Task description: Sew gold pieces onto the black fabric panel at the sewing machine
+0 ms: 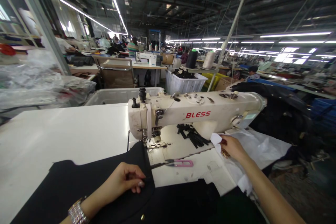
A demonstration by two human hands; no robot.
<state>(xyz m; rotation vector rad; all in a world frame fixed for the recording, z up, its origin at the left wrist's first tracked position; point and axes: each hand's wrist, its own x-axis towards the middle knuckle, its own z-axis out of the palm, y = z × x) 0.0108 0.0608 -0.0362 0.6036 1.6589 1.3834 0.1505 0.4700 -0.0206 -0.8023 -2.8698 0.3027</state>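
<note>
Black fabric (86, 175) lies across the front of the sewing machine (194, 110), one edge reaching up to the needle area. My left hand (128, 177) rests over this fabric with thumb and fingers pinched together. A dark, thin bit shows at its fingertips, too faint against the black to name. On the right, my right hand (232, 147) is closed on the edge of a thin white sheet (265, 145). Between the hands lie thread snips (183, 163) with a pink handle. Several short black strips (194, 136) are piled under the machine arm.
The white tabletop (65, 126) extends left of the machine. Thread cones (192, 58) stand behind it, near a white crate (183, 82) of black pieces. Clear plastic bags (39, 80) are heaped at left. Dark garments (280, 112) hang at right. Other people work farther back.
</note>
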